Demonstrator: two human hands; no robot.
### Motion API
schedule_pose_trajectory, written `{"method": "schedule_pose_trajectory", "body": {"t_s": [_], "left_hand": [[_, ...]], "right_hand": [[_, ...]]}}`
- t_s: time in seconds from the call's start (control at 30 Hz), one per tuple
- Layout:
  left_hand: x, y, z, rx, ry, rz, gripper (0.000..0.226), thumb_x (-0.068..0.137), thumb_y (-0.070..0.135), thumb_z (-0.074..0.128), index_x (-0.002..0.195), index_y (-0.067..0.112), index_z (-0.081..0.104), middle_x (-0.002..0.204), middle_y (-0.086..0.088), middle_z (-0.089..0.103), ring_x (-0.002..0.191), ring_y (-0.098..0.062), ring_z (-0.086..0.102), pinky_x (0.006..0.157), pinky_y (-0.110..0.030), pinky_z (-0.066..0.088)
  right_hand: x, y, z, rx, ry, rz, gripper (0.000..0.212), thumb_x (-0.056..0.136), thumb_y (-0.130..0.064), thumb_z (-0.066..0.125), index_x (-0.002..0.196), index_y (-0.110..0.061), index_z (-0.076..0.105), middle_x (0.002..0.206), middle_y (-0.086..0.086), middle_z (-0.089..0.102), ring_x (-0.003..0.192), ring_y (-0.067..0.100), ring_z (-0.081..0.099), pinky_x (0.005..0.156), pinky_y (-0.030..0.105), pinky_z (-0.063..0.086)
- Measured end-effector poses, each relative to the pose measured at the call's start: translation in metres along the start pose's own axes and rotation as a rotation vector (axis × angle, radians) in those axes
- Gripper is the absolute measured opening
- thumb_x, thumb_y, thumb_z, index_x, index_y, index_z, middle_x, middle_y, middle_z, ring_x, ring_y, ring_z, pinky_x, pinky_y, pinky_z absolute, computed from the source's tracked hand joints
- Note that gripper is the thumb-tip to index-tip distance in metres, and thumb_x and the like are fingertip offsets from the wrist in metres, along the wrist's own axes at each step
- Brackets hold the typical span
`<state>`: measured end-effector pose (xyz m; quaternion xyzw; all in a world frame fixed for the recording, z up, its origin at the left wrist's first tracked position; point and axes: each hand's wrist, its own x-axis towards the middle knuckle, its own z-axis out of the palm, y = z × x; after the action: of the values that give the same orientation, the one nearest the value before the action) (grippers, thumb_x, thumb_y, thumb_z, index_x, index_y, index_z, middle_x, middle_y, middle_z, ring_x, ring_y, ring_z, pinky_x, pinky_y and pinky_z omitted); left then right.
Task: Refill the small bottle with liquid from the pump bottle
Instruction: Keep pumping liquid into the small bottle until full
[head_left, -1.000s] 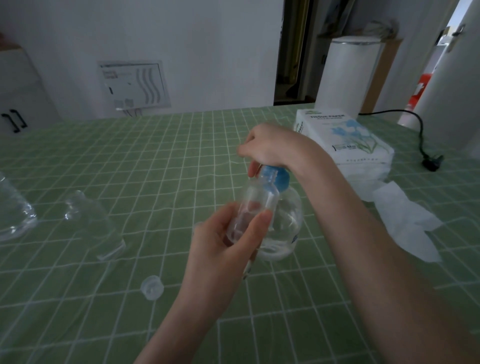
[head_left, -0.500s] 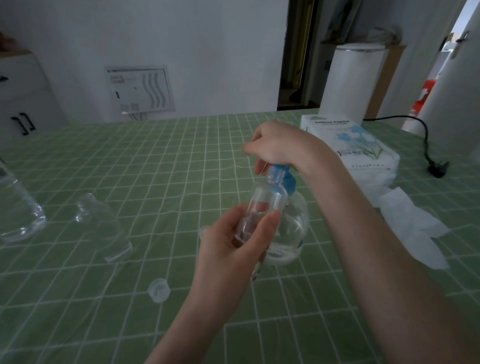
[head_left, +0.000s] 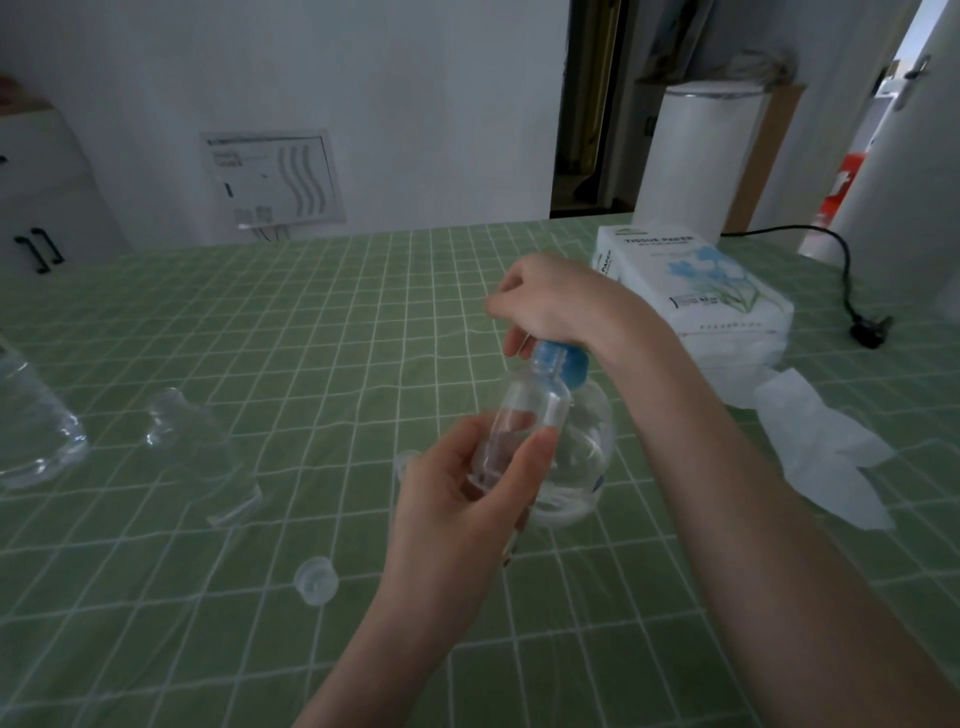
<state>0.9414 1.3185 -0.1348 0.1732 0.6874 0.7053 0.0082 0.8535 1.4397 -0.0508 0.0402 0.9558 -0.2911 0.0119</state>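
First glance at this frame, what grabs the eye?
Centre frame: the left hand holds a small clear bottle up to the blue pump head of the pump bottle, which the right hand presses from above. A white tissue pack sits far right on the green checked tablecloth.

The small bottle is clear plastic, slim, uncapped, held off the desk near the middle of the scene and tilted so its open neck points up and far-right, right at the blue pump head. The pump bottle is clear, round-bodied, standing upright on the green checked cloth just behind it, with a little liquid near its base.
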Motion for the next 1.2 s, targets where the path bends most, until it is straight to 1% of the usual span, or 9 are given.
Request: {"method": "schedule_pose_trajectory", "body": {"t_s": [0.1,0.2,0.33,0.43,0.63,0.8,0.9,0.97,1.2], "left_hand": [[0.001,0.001,0.0,-0.016,-0.006,0.009,0.036,0.066,0.049,0.061,0.083,0.018,0.07,0.066,-0.022,0.061,0.056,-0.017,0.053,0.047,-0.019,0.041],[0.003,0.001,-0.001,-0.023,-0.017,0.01,0.032,0.074,0.048,0.066,0.083,0.018,0.069,0.068,-0.023,0.062,0.057,-0.02,0.053,0.049,-0.023,0.042],[0.002,0.001,-0.002,-0.022,-0.02,0.012,0.035,0.071,0.051,0.063,0.085,0.019,0.07,0.072,-0.026,0.062,0.059,-0.022,0.054,0.052,-0.027,0.042],[0.002,0.001,-0.001,-0.021,-0.014,0.005,0.036,0.068,0.05,0.062,0.084,0.019,0.071,0.069,-0.026,0.06,0.056,-0.02,0.051,0.048,-0.024,0.04],[0.001,0.001,0.0,-0.022,0.001,-0.001,0.039,0.062,0.052,0.061,0.085,0.022,0.071,0.071,-0.025,0.061,0.057,-0.019,0.052,0.049,-0.025,0.041],[0.001,0.001,-0.002,-0.026,-0.011,0.012,0.035,0.066,0.049,0.062,0.084,0.021,0.07,0.063,-0.02,0.06,0.053,-0.016,0.051,0.044,-0.019,0.04],[0.002,0.001,-0.002,-0.038,-0.017,0.017,0.035,0.064,0.051,0.061,0.082,0.021,0.07,0.056,-0.009,0.058,0.053,-0.014,0.05,0.044,-0.016,0.039],[0.002,0.001,-0.002,-0.035,-0.008,0.017,0.036,0.064,0.052,0.061,0.082,0.022,0.07,0.058,-0.002,0.059,0.053,-0.012,0.05,0.044,-0.015,0.04],[0.001,0.002,-0.001,-0.035,-0.014,0.006,0.027,0.063,0.05,0.062,0.07,0.026,0.069,0.054,-0.002,0.053,0.047,-0.01,0.043,0.041,-0.016,0.036]], "right_hand": [[0.002,-0.003,-0.006,-0.02,0.027,-0.002,0.034,0.097,-0.026,0.048,0.117,-0.002,0.061,0.104,0.015,0.073,0.098,0.027,0.068,0.067,0.027,0.044],[0.004,-0.005,-0.008,-0.041,0.008,0.005,0.033,0.095,-0.025,0.049,0.115,-0.003,0.064,0.1,0.014,0.074,0.084,0.023,0.067,0.06,0.025,0.04],[0.004,-0.005,-0.004,-0.046,-0.01,-0.001,0.032,0.096,-0.024,0.049,0.117,-0.003,0.061,0.104,0.013,0.073,0.095,0.026,0.068,0.061,0.025,0.04],[0.003,-0.002,-0.002,-0.038,-0.023,0.004,0.033,0.097,-0.024,0.048,0.122,-0.004,0.058,0.109,0.013,0.069,0.101,0.027,0.065,0.075,0.031,0.044],[0.002,0.0,0.002,-0.013,-0.028,0.014,0.033,0.097,-0.025,0.047,0.117,-0.002,0.06,0.108,0.015,0.07,0.101,0.029,0.066,0.083,0.032,0.047],[0.002,-0.003,-0.004,-0.03,0.009,-0.01,0.033,0.097,-0.027,0.048,0.117,-0.005,0.06,0.103,0.013,0.072,0.094,0.025,0.068,0.063,0.025,0.041],[0.003,-0.005,-0.006,-0.042,0.003,-0.009,0.033,0.096,-0.025,0.048,0.118,-0.004,0.061,0.102,0.014,0.073,0.093,0.026,0.069,0.059,0.024,0.04],[0.004,-0.005,-0.006,-0.049,-0.005,-0.006,0.032,0.097,-0.025,0.048,0.118,-0.005,0.06,0.103,0.013,0.072,0.096,0.026,0.068,0.063,0.025,0.042],[0.003,0.0,0.001,-0.025,-0.048,0.001,0.035,0.097,-0.023,0.048,0.124,-0.003,0.055,0.111,0.015,0.068,0.101,0.03,0.066,0.095,0.038,0.049]]}}
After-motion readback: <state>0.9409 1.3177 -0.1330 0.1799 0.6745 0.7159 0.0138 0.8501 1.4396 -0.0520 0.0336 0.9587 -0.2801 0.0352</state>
